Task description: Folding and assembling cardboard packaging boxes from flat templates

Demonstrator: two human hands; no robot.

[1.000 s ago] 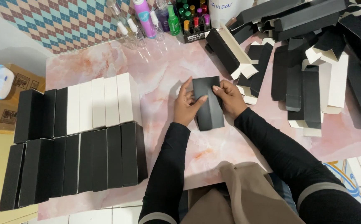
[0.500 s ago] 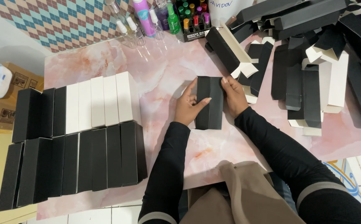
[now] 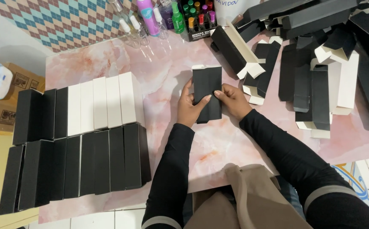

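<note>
Lifted since a second ago and turned flatter to the camera, black carton (image 3: pixel 207 94) above pink table (image 3: pixel 167 76); pinched between left hand (image 3: pixel 190 108) and right hand (image 3: pixel 233 101), fingers clamped on its edges; mid-fold, likely; flaps next, needing firm tucking.

A pink marble table (image 3: pixel 167 76) carried two rows of boxes (image 3: pixel 82 140) at left, flat cartons (image 3: pixel 316 85) at right, bottles (image 3: pixel 159 17) behind.

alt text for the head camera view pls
Both hands, left hand and right hand, hold a black carton over a pink marble table. Assembled black and white boxes stand in rows at left; unfolded cartons lie piled at right.
</note>
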